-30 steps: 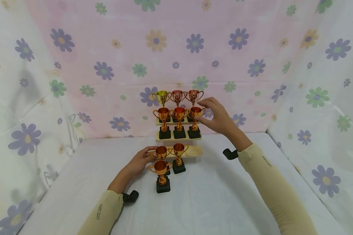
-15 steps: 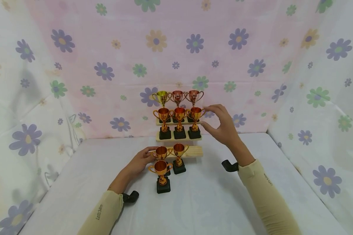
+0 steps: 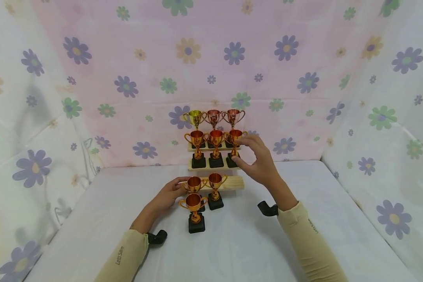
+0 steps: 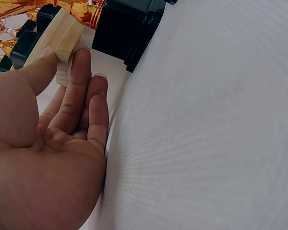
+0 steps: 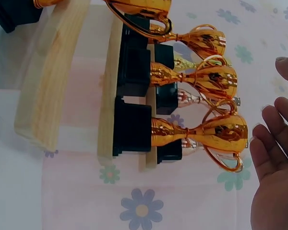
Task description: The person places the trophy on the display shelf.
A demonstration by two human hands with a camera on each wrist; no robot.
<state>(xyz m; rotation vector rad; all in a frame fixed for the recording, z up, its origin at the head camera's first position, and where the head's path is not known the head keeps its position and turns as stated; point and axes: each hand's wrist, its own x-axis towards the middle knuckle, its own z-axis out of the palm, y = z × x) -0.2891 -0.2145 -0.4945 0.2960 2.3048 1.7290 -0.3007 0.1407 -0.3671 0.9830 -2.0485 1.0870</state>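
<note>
Small shiny metal-look trophies, each a two-handled cup on a slim stem and a square black base, stand in rows on pale, smooth wooden steps (image 3: 232, 181). The table (image 3: 303, 184) wears a soft white cloth; flowered fabric (image 3: 303, 58) hangs behind and to both sides.

The right hand (image 3: 259, 160) hovers with fingers loosely spread and slightly bent, grasping nothing. Its thumb tip is at the black base of the right-end orange trophy (image 3: 234, 147) on the middle step, while the fingers arch beside the cup's handle. In the right wrist view that trophy (image 5: 201, 133) lies just off the fingertips (image 5: 266, 129), with a narrow gap between cup handle and fingers; whether the thumb actually touches the base I cannot tell. Two more orange cups stand beyond it from the hand, and a gold and two copper-red ones fill the step above.

The left hand (image 3: 169, 194) lies low on the cloth, palm sideways and fingers straight. The left wrist view shows its fingertips (image 4: 81, 60) pressed against the end of the lowest wooden step (image 4: 62, 43), thumb along the top. It holds nothing. Just past its fingers stand three orange trophies, the nearest one (image 3: 194, 211) in front of the step on the cloth.
</note>
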